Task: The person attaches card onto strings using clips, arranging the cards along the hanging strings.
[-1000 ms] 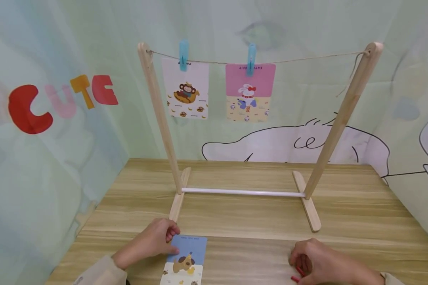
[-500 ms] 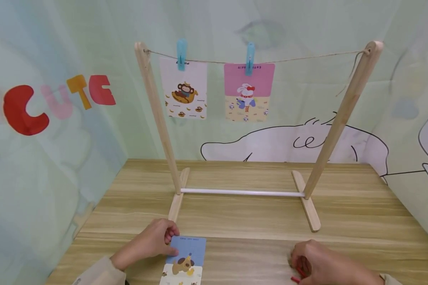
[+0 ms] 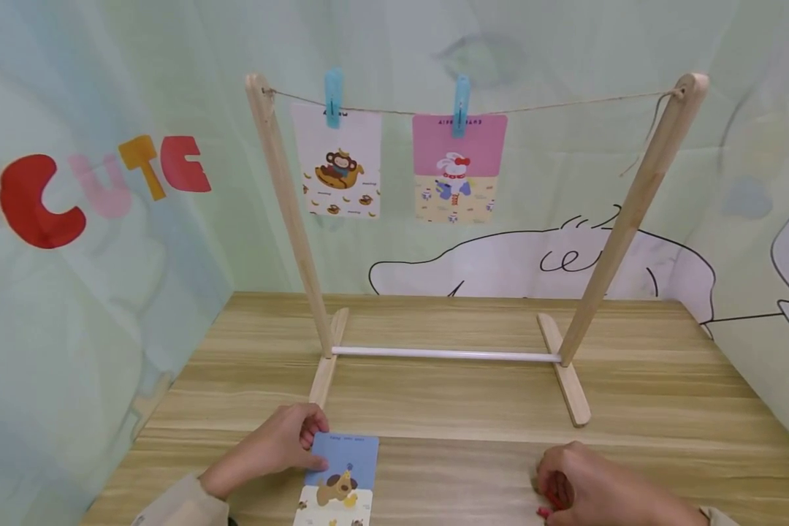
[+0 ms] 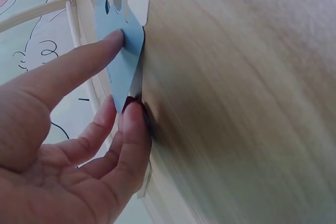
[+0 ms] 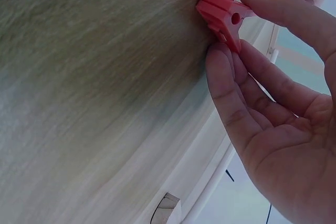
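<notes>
My left hand [image 3: 279, 444] pinches the upper left edge of a blue and cream card [image 3: 342, 478] with a dog picture. In the left wrist view, the thumb presses on the card's blue face [image 4: 122, 69], and the fingertips curl behind it. A dark red sliver shows by those fingertips; its kind is unclear. On the right, my right hand [image 3: 592, 478] holds a red clothespin [image 5: 226, 17] low over the table, between thumb and fingertips. Two light blue clothespins, a left one [image 3: 333, 98] and a right one [image 3: 461, 106], hold a monkey card [image 3: 342, 168] and a pink rabbit card [image 3: 460, 164].
Both hanging cards are on a thin string [image 3: 565, 104] tied between two wooden posts, the left [image 3: 296, 219] and the right [image 3: 631, 219]. A white rod [image 3: 447, 355] joins their feet on the wood-grain table [image 3: 447, 409]. Printed cloth [image 3: 138, 292] surrounds the back and sides.
The head view has shifted slightly. Both hands stay nearly in place; the visible red clothespin ends have shifted a little in my right fingers.
</notes>
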Action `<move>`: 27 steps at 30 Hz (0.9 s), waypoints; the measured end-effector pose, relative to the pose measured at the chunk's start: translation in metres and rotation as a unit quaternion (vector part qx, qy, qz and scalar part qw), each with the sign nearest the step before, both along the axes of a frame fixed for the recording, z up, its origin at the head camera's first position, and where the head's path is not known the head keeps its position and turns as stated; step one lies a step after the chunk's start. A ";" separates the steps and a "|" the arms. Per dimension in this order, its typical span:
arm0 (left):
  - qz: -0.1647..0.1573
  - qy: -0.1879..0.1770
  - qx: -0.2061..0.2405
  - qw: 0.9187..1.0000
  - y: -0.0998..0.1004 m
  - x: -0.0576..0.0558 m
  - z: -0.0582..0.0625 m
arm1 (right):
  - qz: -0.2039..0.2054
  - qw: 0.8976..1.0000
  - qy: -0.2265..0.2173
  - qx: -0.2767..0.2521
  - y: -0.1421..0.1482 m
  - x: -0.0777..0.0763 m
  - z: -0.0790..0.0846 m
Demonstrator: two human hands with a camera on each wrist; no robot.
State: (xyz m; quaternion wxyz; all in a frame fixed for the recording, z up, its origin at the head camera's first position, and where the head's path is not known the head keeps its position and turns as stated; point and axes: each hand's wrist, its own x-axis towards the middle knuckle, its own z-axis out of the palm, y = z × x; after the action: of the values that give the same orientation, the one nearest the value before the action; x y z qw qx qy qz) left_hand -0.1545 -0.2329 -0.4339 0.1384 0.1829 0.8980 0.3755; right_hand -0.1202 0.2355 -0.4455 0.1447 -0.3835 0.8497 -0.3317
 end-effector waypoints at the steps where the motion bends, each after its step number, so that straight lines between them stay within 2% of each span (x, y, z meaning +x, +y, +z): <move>1: 0.002 -0.004 0.002 1.000 0.000 0.000 0.000 | 0.000 1.000 -0.003 0.000 0.000 0.000 0.000; 4: 0.008 -0.015 0.011 1.000 -0.001 0.000 0.001 | -0.002 1.000 -0.015 -0.004 0.000 -0.001 0.001; 10: 0.006 -0.027 0.035 0.999 -0.004 -0.002 0.000 | 0.012 0.999 0.017 -0.029 0.000 0.000 -0.001; 13: 0.006 -0.028 0.045 0.999 -0.006 -0.004 -0.001 | 0.015 0.999 0.015 -0.039 0.002 -0.001 -0.004; 21: 0.016 -0.048 0.060 0.997 -0.008 -0.006 -0.004 | 0.019 0.997 -0.025 -0.072 0.005 -0.004 -0.007; 27: 0.011 -0.074 0.085 0.994 -0.010 -0.007 -0.002 | 0.029 0.990 -0.074 -0.120 0.006 -0.007 -0.006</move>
State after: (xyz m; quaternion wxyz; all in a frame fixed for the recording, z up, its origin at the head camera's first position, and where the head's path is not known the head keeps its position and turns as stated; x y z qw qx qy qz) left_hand -0.1610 -0.2430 -0.4358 0.1840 0.1558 0.8524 0.4640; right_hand -0.1270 0.2417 -0.4519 0.1695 -0.3973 0.7794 -0.4538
